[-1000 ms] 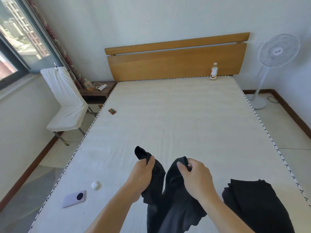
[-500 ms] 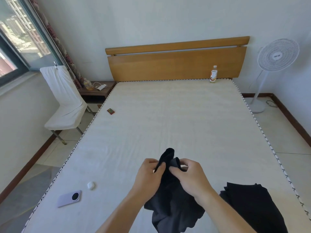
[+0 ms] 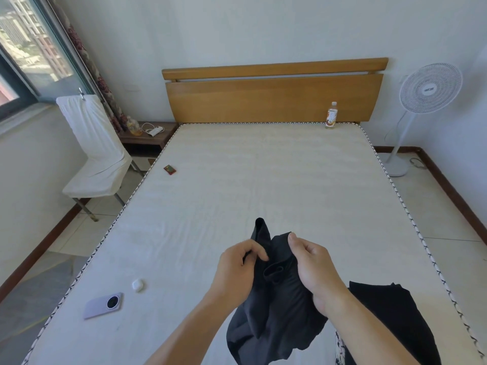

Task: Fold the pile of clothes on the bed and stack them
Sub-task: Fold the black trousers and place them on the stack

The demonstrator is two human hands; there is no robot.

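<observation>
A black garment [image 3: 274, 299] hangs bunched above the near part of the bed [image 3: 263, 180]. My left hand [image 3: 237, 270] pinches its upper left edge, and a fold of cloth sticks up above the fingers. My right hand [image 3: 313, 267] grips the upper right edge, thumb on top. The two hands are close together. More black clothing [image 3: 392, 317] lies flat on the mattress at the near right, partly hidden by my right forearm.
A phone [image 3: 104, 305] and a white earbud case [image 3: 138, 285] lie near the bed's left edge. A small red packet [image 3: 169, 169] and a bottle [image 3: 331, 115] sit farther back. A white chair [image 3: 95, 154] stands left, a fan [image 3: 421, 101] right.
My hands came together from apart, bunching the black garment between them, then lifted slightly and separated a little. The view shifted downward a bit.
</observation>
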